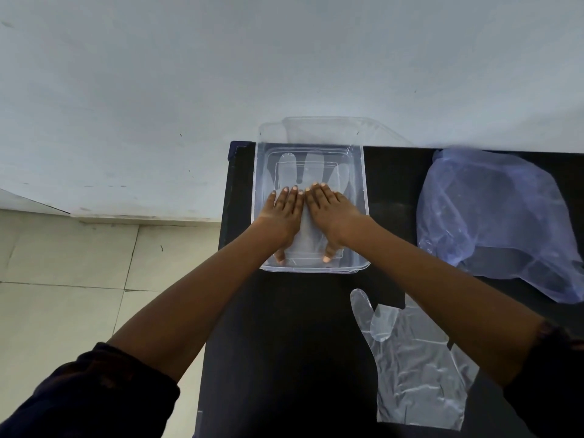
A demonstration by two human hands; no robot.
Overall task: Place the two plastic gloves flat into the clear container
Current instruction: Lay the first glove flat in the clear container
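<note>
A clear plastic container (363, 184) stands on the black table near the wall. One transparent plastic glove (311, 167) lies flat on its bottom, fingers pointing to the wall. My left hand (282, 216) and my right hand (330, 213) rest side by side, palms down and fingers spread, pressing on that glove inside the container. A second transparent glove (414, 371) lies flat on the table to the near right, partly under my right forearm.
A clear lid (335, 129) leans behind the container against the pale wall. A crumpled bluish plastic bag (493, 222) lies on the right of the black table (284, 343). The table's left edge drops to a tiled floor (79, 279).
</note>
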